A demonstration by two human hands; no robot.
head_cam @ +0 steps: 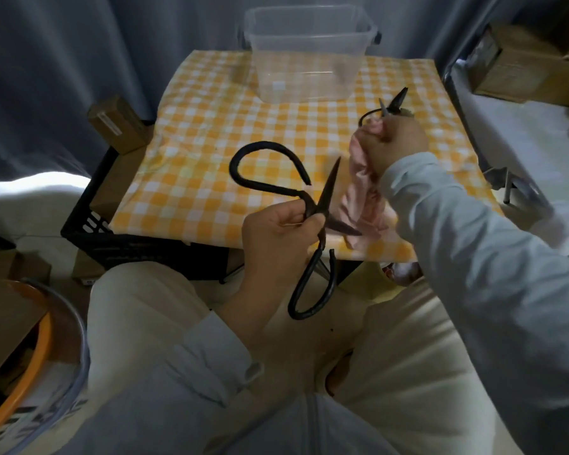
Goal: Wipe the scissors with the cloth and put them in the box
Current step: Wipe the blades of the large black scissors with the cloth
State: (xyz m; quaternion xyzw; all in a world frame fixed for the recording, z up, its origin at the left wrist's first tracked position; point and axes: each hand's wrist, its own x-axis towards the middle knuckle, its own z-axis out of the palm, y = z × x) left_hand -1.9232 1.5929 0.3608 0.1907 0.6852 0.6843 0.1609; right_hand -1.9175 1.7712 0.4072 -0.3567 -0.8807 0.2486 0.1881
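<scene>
My left hand grips a large pair of black scissors near the pivot, blades spread open, over the table's near edge. One handle loop arcs up to the left, the other hangs toward my lap. My right hand grips a bunched pink cloth that trails down to the scissors' blades. A second, smaller pair of dark scissors lies on the table just beyond my right hand, partly hidden by it. The clear plastic box stands at the table's far edge with nothing visible inside.
The table has an orange-and-white checked cover. A black crate with cardboard boxes stands to its left. A brown box sits on a surface at far right. An orange-rimmed bucket is at my lower left.
</scene>
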